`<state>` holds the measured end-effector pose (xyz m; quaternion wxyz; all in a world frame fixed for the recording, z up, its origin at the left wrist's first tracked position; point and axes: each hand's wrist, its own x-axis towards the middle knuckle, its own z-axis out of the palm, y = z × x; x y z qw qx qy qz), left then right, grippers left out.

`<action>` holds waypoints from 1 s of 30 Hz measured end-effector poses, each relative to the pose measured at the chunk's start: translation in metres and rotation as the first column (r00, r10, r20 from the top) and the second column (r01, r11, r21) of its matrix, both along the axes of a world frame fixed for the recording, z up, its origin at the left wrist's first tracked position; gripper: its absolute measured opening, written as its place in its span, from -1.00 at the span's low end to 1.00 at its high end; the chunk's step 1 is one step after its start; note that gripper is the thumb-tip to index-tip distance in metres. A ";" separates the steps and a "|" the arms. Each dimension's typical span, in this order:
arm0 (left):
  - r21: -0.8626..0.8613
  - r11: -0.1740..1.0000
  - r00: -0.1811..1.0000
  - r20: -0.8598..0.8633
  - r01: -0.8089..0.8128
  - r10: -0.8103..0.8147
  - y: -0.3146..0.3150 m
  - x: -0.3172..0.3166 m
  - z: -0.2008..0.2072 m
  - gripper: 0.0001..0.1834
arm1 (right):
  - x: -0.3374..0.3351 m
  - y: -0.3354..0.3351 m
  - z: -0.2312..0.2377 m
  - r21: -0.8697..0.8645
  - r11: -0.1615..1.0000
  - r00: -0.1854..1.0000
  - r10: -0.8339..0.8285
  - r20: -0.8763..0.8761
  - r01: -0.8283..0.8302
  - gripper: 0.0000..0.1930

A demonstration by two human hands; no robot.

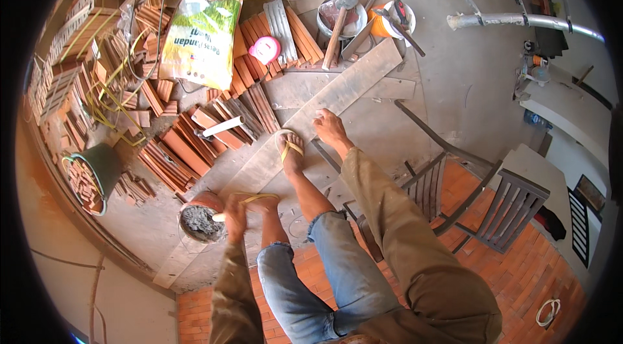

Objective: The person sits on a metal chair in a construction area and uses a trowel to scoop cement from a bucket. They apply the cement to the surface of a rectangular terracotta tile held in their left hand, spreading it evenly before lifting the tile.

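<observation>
A reddish bucket (209,197) of wet grey mortar (201,223) stands at the lower left. My left hand (235,219) is closed at its right rim, around a short pale handle (219,217) that points over the mortar. What this handle belongs to is hidden. My right hand (331,130) hangs over the floor by a long wooden plank (350,87), with its fingers curled in. Whether anything small sits in those fingers cannot be made out. My sandalled feet (291,143) rest at the plank, between the two hands.
Stacks of terracotta tiles (185,143) lie at left, with a white tube (224,126) on them. Beyond stand a printed sack (204,32), a bucket with a hammer (339,26) and an orange tool bucket (392,19). Dark chairs (513,211) and a ladder (513,19) are at right.
</observation>
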<state>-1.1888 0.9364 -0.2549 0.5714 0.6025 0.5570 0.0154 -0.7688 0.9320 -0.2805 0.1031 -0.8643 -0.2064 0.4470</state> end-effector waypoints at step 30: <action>-0.479 0.875 0.699 -0.649 -0.070 -0.299 -0.104 0.015 0.207 -0.35 | 0.016 0.033 -0.004 0.085 0.986 0.985 0.150 -0.087 -0.142 -0.63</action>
